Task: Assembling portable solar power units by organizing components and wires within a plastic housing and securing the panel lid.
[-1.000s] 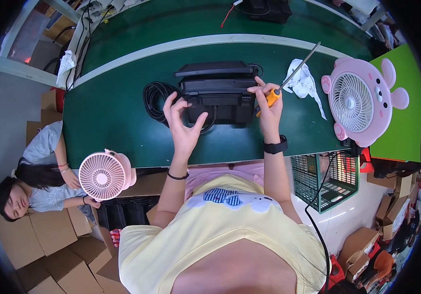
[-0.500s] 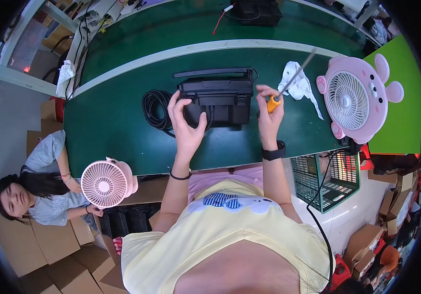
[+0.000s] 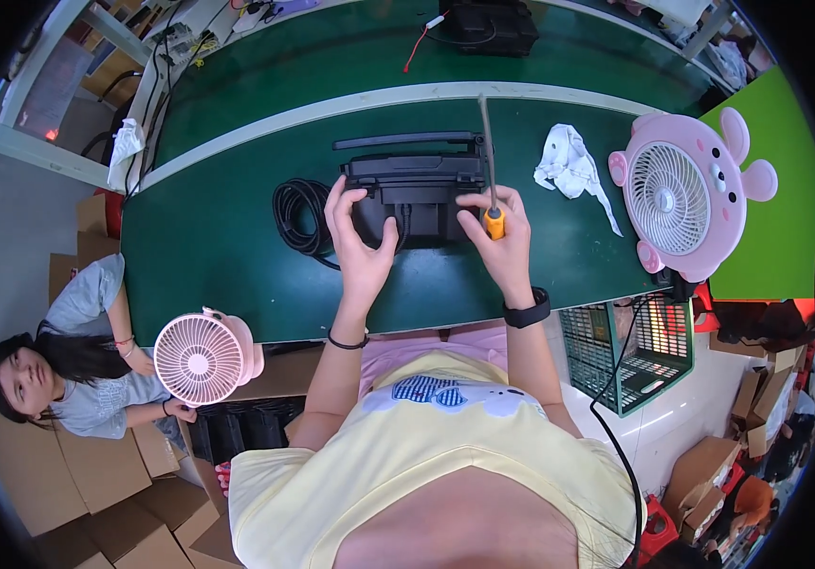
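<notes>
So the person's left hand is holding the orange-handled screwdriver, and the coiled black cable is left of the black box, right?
Not quite: the head view shows the orange-handled screwdriver in the right hand, not the left hand. The coiled black cable is indeed left of the black box.

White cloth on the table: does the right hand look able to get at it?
Probably yes: only bare green table separates the right hand from the white cloth, though a screwdriver occupies its grip.
</notes>
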The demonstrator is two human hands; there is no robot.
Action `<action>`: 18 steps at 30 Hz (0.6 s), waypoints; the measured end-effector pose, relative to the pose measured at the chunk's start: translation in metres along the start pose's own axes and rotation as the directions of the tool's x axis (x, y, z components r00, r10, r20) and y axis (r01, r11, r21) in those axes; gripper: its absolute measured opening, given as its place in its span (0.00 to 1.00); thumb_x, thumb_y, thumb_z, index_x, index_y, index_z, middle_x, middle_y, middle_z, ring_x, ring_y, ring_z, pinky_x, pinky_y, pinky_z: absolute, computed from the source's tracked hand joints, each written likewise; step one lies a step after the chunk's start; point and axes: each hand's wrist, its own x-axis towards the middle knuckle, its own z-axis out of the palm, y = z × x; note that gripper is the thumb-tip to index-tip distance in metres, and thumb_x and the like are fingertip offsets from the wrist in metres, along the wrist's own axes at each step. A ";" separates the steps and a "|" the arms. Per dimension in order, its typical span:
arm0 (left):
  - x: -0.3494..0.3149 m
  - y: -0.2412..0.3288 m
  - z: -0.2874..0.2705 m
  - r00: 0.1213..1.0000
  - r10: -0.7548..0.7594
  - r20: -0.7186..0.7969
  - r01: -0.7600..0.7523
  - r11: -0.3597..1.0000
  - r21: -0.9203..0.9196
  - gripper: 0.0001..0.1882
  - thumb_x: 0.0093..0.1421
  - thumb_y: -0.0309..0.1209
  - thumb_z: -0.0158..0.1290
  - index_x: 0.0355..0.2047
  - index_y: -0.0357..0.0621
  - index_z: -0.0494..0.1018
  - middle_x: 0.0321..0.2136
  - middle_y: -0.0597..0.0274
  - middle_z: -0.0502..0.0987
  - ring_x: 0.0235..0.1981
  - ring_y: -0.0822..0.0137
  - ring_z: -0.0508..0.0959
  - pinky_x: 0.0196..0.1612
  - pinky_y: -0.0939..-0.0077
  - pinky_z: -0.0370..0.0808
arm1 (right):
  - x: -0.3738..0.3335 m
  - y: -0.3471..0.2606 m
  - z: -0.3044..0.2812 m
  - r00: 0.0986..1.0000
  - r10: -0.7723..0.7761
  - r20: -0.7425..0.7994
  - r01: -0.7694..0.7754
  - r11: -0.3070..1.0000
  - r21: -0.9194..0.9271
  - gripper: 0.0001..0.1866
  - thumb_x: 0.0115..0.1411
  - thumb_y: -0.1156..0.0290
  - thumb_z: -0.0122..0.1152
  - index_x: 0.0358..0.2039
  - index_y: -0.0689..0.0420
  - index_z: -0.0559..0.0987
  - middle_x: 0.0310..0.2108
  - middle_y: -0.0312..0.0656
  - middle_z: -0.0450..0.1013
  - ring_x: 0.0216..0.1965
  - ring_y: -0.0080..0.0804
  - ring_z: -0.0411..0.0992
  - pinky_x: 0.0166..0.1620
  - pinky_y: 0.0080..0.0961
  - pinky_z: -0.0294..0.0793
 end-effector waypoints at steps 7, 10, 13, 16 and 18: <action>-0.001 0.000 -0.001 1.000 0.017 0.008 -0.017 1.000 -0.010 0.31 0.52 0.21 0.61 0.55 0.47 0.63 0.64 0.44 0.58 0.64 0.45 0.62 0.64 0.55 0.61 | 0.020 -0.009 0.000 0.994 -0.080 -0.077 0.078 0.996 -0.035 0.18 0.50 0.73 0.74 0.44 0.55 0.83 0.41 0.43 0.70 0.44 0.37 0.71 0.47 0.30 0.72; -0.002 0.000 -0.001 0.999 0.030 0.012 -0.030 0.999 -0.021 0.30 0.52 0.21 0.61 0.55 0.47 0.63 0.64 0.44 0.58 0.64 0.45 0.62 0.64 0.55 0.61 | 0.021 -0.001 0.004 0.991 -0.105 -0.084 0.107 0.994 0.021 0.12 0.51 0.71 0.74 0.37 0.56 0.84 0.40 0.43 0.70 0.44 0.37 0.71 0.46 0.31 0.72; -0.002 -0.001 -0.001 1.000 0.014 0.007 -0.014 1.000 0.001 0.29 0.54 0.24 0.61 0.54 0.47 0.63 0.63 0.44 0.58 0.64 0.46 0.62 0.64 0.54 0.61 | 0.019 -0.005 0.008 0.991 0.004 -0.131 0.000 1.000 0.031 0.09 0.52 0.68 0.74 0.31 0.58 0.83 0.41 0.43 0.70 0.46 0.37 0.71 0.47 0.32 0.72; 0.001 -0.002 0.000 0.997 -0.009 -0.076 0.001 0.994 -0.109 0.17 0.59 0.28 0.59 0.47 0.45 0.68 0.60 0.48 0.62 0.62 0.49 0.63 0.64 0.56 0.60 | 0.020 0.001 0.010 0.987 0.022 -0.159 -0.019 1.000 0.018 0.10 0.53 0.66 0.74 0.29 0.58 0.82 0.41 0.43 0.70 0.48 0.38 0.70 0.48 0.33 0.71; 0.008 -0.008 0.000 0.987 -0.080 -0.140 0.058 0.987 -0.150 0.06 0.63 0.29 0.56 0.38 0.44 0.72 0.57 0.51 0.64 0.60 0.52 0.65 0.63 0.59 0.60 | 0.020 0.000 0.010 0.987 0.027 -0.157 -0.020 0.999 0.048 0.10 0.54 0.65 0.73 0.29 0.57 0.82 0.42 0.44 0.70 0.49 0.39 0.70 0.49 0.34 0.70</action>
